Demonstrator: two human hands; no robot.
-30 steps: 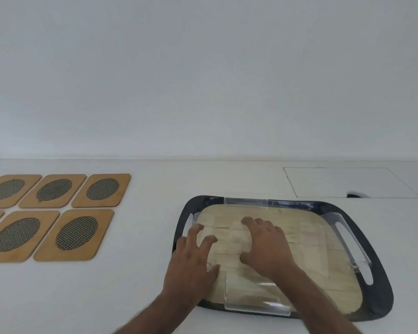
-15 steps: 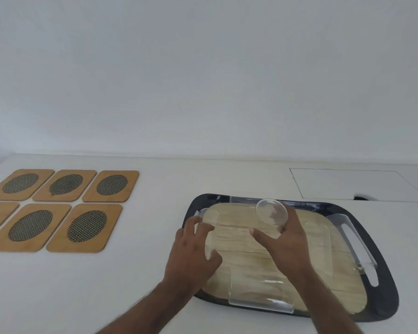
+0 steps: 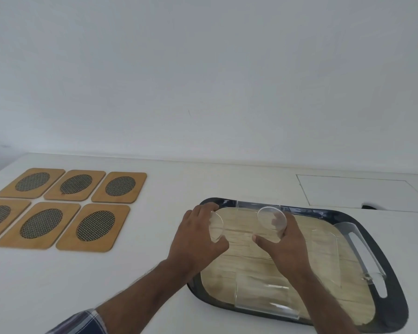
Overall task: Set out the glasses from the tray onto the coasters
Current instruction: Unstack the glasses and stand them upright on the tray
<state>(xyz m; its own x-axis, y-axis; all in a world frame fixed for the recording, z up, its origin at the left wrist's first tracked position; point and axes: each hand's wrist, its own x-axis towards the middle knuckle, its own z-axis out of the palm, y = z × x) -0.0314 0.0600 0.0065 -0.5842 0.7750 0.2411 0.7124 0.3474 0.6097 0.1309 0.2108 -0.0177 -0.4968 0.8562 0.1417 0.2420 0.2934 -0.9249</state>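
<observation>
A dark tray [image 3: 393,288] with a pale wooden floor sits at the right, holding clear glasses. My right hand [image 3: 285,247] grips one clear glass [image 3: 272,221] lifted over the tray's far middle, its rim facing me. My left hand [image 3: 196,239] is closed around a second clear glass [image 3: 216,227] at the tray's left edge. Another glass [image 3: 263,300] stands at the tray's near edge and one [image 3: 323,251] toward the right. Several wooden coasters with dark mesh ovals, such as the nearest coaster [image 3: 94,227], lie in two rows at the left, all bare.
The white table [image 3: 169,189] runs back to a white wall. A rectangular hatch outline [image 3: 362,194] with a small dark notch is set into the tabletop behind the tray. A checked sleeve [image 3: 82,321] shows at the bottom left.
My right hand lifted a glass from the tray's middle and holds it raised. My left hand moved up the tray's left side and closed on a second glass.
</observation>
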